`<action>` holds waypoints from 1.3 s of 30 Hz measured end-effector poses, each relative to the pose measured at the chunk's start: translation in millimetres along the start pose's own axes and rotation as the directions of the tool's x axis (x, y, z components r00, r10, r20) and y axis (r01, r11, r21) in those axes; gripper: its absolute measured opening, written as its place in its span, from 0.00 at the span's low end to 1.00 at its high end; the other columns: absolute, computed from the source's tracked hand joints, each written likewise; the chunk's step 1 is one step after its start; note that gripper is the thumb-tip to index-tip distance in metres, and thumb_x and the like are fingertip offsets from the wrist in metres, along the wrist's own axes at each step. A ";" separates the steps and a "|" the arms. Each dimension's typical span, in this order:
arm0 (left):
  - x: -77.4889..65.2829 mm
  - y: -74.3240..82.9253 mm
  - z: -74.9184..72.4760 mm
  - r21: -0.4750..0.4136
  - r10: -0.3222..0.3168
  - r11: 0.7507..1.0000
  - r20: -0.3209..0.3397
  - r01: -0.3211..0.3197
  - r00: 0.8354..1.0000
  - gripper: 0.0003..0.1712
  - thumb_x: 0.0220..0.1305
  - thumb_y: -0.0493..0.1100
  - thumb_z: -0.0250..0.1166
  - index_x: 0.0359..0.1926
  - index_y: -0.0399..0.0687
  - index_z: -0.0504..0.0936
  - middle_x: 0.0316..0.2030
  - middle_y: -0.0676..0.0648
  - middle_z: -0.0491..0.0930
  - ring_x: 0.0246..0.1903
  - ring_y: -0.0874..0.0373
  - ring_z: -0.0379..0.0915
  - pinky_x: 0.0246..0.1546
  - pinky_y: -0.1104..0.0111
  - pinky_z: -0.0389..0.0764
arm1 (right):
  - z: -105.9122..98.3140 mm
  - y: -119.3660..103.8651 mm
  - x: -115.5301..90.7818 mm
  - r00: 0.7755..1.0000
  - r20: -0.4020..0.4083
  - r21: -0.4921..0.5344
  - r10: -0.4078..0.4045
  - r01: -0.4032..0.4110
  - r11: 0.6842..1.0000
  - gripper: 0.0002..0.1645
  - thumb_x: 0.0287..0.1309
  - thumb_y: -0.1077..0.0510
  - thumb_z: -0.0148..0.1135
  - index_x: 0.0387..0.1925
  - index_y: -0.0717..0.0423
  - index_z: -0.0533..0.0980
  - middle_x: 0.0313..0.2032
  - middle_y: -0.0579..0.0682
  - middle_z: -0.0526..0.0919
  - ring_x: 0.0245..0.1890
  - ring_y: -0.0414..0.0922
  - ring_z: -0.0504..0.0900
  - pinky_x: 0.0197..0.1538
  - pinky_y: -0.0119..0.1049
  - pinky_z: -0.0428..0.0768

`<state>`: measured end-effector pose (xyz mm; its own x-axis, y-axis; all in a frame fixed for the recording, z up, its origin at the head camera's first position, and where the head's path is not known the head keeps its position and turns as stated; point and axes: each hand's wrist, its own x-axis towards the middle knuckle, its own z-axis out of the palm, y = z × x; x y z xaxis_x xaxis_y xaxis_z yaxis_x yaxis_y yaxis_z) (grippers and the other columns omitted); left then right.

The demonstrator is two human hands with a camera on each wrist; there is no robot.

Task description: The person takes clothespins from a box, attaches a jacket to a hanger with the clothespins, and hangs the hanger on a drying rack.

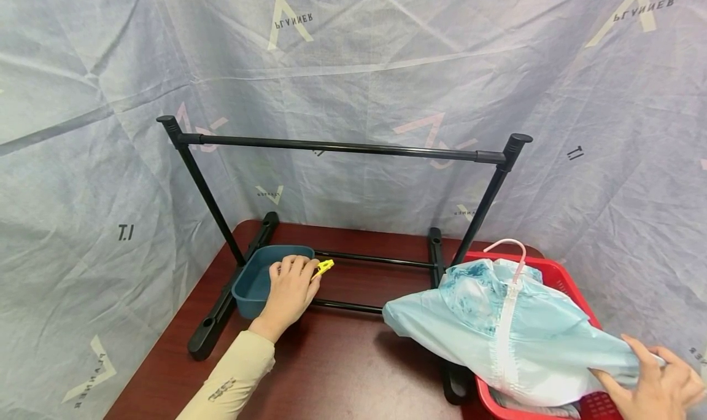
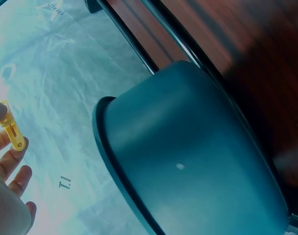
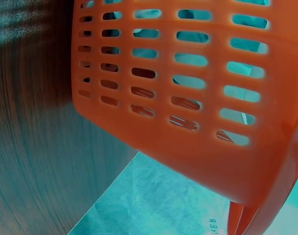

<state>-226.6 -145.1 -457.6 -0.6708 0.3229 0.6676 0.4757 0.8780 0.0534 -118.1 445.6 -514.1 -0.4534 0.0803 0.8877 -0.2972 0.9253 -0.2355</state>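
My left hand (image 1: 291, 290) is over the right rim of a blue plastic bin (image 1: 250, 285). It pinches a yellow clothespin (image 1: 324, 266) between thumb and fingers; the left wrist view shows the clothespin (image 2: 12, 128) beside the outer wall of the bin (image 2: 188, 147). At the right, a light blue zip jacket (image 1: 558, 340) on a pink hanger (image 1: 521, 257) lies across a red basket (image 1: 566, 285). My right hand (image 1: 657, 380) grips the end of one sleeve between thumb and fingers. The right wrist view shows only the basket's slotted wall (image 3: 188, 142), not the hand.
A black garment rack (image 1: 342, 145) stands on the dark red table (image 1: 353, 358), its bar above the bin and basket. Two lower rods join its feet, and the bin sits by the left foot (image 1: 207, 331). Grey printed cloth (image 1: 353, 70) hangs behind and at the sides.
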 end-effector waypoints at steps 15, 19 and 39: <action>5.3 11.6 -2.9 -0.003 0.034 0.999 -0.016 -0.034 0.999 0.18 0.62 0.44 0.69 0.52 0.44 0.81 0.45 0.44 0.76 0.49 0.45 0.66 0.45 0.47 0.63 | 0.0 -4.6 2.6 1.000 -0.017 0.002 0.001 -0.001 1.000 0.50 0.59 0.19 0.45 0.54 0.61 0.70 0.54 0.72 0.54 0.59 0.63 0.52 0.60 0.61 0.39; 5.6 13.5 -2.6 -0.005 0.040 0.999 -0.015 -0.040 0.999 0.18 0.63 0.44 0.68 0.52 0.45 0.81 0.45 0.44 0.76 0.49 0.45 0.66 0.44 0.47 0.63 | 0.7 -5.2 3.1 1.000 -0.024 -0.002 -0.002 0.002 1.000 0.50 0.58 0.19 0.45 0.55 0.60 0.69 0.53 0.73 0.54 0.49 0.79 0.53 0.57 0.65 0.40; 10.4 23.8 -7.4 -0.022 0.080 0.996 -0.036 -0.081 0.996 0.17 0.63 0.45 0.66 0.52 0.46 0.81 0.45 0.45 0.76 0.48 0.47 0.66 0.43 0.48 0.63 | 0.5 2.1 -1.2 1.000 0.017 0.011 0.020 -0.020 1.000 0.52 0.56 0.18 0.46 0.55 0.60 0.70 0.55 0.75 0.53 0.59 0.38 0.40 0.63 0.42 0.32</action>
<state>-218.0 -123.5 -443.9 -0.6094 0.3790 0.6964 0.5406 0.8411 0.0153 -118.6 447.2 -515.9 -0.4734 0.0922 0.8760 -0.2976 0.9193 -0.2576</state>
